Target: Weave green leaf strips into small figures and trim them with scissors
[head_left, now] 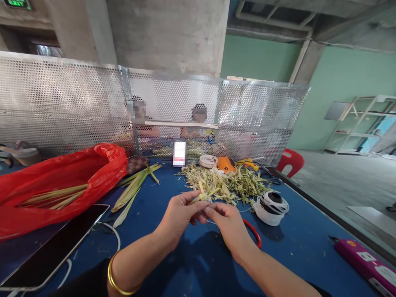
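- I am, as I judge it, at a fine fingertip step on the leaf piece (pixel 204 194); whether I am folding it or binding it, I cannot tell from this angle.
- The piece sits up in front of me, between me and the heap of leaf scraps (pixel 247 183), above the blue table (pixel 148 251), with pale strips sticking out of its top.
- To my mind, the next move calls for a firm hold on the left and small, careful work on the right, since thin strips like these could slip or split.
- My left hand (pixel 183 209) pinches the piece between thumb and forefinger, the other fingers curled in underneath.
- My right hand (pixel 228 221) comes in close against the left; its thumb and forefinger are pressed together right at the foot of the piece. What lies between those tips is too small to make out.
- A thin white line (pixel 212 222) shows just below my fingers.
- Beyond my right hand stands a spool of white cord (pixel 269 214); a red curved piece (pixel 256 236) lies partly hidden behind that forearm.
- Longer leaves (pixel 131 190) lie off to my left, beside the red bag (pixel 103 175).
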`<act>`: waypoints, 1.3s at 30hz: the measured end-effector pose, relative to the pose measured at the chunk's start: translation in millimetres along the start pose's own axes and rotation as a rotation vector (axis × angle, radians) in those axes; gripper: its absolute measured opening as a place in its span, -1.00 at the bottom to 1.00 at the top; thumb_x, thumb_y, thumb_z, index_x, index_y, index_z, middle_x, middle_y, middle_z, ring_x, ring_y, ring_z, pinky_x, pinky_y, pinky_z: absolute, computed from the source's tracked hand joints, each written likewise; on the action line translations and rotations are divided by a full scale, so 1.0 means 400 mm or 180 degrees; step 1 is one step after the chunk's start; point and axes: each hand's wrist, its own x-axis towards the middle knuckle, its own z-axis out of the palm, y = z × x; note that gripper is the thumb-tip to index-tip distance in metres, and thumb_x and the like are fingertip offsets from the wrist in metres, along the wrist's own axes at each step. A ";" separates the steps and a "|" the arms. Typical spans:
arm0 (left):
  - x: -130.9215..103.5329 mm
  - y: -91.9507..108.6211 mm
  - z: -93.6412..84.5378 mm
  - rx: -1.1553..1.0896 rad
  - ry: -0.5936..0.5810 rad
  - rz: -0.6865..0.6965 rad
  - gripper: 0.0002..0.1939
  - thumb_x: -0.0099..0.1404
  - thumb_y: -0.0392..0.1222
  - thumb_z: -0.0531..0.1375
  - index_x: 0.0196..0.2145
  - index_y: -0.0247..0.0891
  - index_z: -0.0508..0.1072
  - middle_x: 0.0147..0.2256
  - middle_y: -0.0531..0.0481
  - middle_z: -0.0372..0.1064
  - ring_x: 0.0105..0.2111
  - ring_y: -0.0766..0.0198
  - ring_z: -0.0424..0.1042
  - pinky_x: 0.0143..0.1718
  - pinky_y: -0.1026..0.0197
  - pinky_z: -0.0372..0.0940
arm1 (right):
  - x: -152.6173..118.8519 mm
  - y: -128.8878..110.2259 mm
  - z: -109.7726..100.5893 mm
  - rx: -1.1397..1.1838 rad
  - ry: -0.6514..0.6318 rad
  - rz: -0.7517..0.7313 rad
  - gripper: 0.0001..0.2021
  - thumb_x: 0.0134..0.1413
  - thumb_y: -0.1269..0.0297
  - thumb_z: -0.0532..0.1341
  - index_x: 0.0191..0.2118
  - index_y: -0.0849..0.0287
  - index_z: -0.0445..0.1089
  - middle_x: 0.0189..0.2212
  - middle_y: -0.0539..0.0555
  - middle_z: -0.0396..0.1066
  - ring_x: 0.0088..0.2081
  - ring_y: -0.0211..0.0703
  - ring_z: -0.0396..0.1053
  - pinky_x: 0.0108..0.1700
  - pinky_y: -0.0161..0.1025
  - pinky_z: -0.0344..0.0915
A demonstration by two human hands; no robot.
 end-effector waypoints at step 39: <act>0.014 -0.036 0.003 -0.0556 0.0347 -0.0127 -0.58 -0.01 -0.20 0.34 -0.16 -0.38 0.46 -0.55 0.01 0.44 -0.64 0.44 0.33 -0.63 0.40 0.10 | -0.004 0.014 -0.006 -0.1463 0.0276 -0.0650 -0.74 0.10 0.24 0.13 -0.58 0.16 0.27 -0.58 -0.03 0.29 -0.51 -0.25 0.15 -0.47 -0.32 0.02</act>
